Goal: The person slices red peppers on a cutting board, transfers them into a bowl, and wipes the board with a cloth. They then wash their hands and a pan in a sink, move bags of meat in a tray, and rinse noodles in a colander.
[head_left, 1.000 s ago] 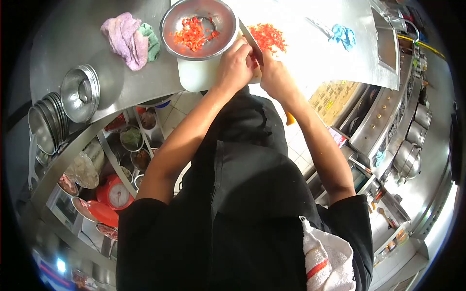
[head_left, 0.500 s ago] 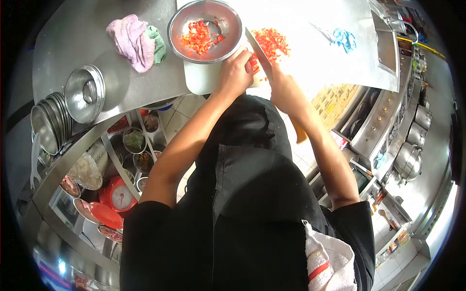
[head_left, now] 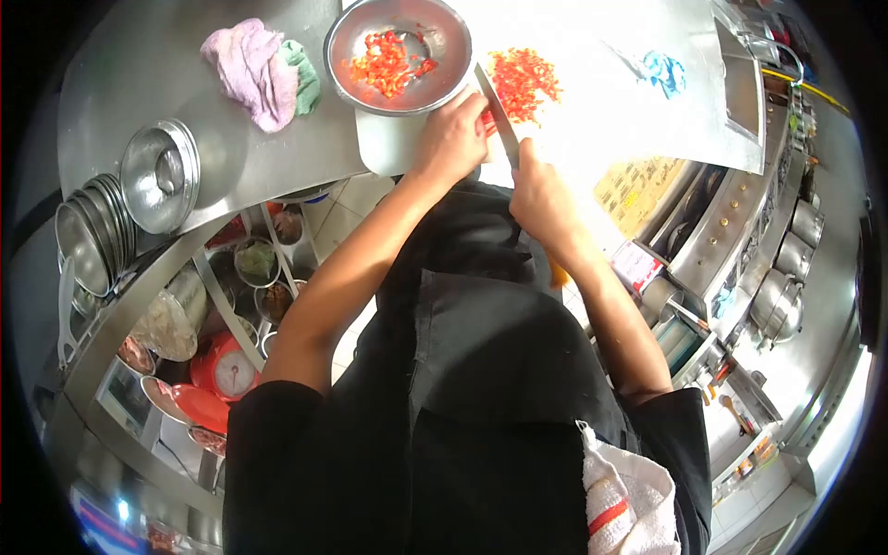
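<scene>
My right hand [head_left: 544, 199] grips the handle of a knife [head_left: 499, 120], its blade pointing up and slightly left over the white cutting board [head_left: 381, 148]. Beside the blade, my left hand [head_left: 453, 139] has its fingers bent round red pieces [head_left: 488, 122], mostly hidden by the fingers. Chopped red pieces [head_left: 524, 85] lie in a pile to the right of the blade. A metal bowl [head_left: 451, 85] just beyond my left hand has more chopped red pieces on its inside. Glare washes out the board's right part.
Pink and green cloths [head_left: 254, 74] lie on the steel counter at the left, near stacked metal bowls [head_left: 159, 176]. A blue cloth [head_left: 664, 74] is at the right, before a sink [head_left: 743, 83]. Below the counter edge, shelves hold containers and a red scale [head_left: 222, 368].
My right hand has shifted slightly left, and the knife stands a little more upright. In the view, the bowl and red pile have moved slightly right and up.
</scene>
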`<state>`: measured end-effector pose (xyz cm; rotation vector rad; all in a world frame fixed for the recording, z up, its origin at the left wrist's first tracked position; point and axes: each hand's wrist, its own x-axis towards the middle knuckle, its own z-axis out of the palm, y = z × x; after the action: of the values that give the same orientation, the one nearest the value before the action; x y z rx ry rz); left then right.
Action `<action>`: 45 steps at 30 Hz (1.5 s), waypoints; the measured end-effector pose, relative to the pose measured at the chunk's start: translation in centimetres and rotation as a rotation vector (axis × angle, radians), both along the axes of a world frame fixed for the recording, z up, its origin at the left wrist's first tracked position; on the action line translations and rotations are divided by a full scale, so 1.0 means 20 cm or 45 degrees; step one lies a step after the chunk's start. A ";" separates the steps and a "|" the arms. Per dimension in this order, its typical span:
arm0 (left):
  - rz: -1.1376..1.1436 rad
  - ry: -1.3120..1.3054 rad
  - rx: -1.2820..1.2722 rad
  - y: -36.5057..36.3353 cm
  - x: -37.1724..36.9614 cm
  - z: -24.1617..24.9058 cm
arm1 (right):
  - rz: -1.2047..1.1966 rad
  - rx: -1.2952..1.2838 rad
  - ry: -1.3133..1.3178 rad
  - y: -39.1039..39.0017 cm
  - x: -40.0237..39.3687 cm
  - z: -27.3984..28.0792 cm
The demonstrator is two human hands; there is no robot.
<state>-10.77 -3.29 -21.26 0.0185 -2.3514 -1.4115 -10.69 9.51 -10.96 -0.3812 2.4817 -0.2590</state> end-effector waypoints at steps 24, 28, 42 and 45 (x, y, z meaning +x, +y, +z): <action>-0.217 0.124 -0.233 -0.10 0.07 0.01 | 0.022 -0.174 0.064 0.00 -0.10 -0.04; -0.193 0.172 -0.228 -0.11 0.06 -0.02 | 0.045 -0.280 0.419 -0.02 0.01 -0.23; -0.307 0.061 -0.065 -0.18 0.01 0.00 | -0.145 -0.313 0.211 -0.10 -0.10 -0.22; -0.244 0.000 -0.086 -0.18 0.01 0.02 | -0.040 -0.256 0.282 -0.08 -0.05 -0.16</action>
<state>-10.52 -6.82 -20.92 -0.2318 -2.4537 -1.4153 -11.63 7.87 -14.12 -0.4770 2.6884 -0.5059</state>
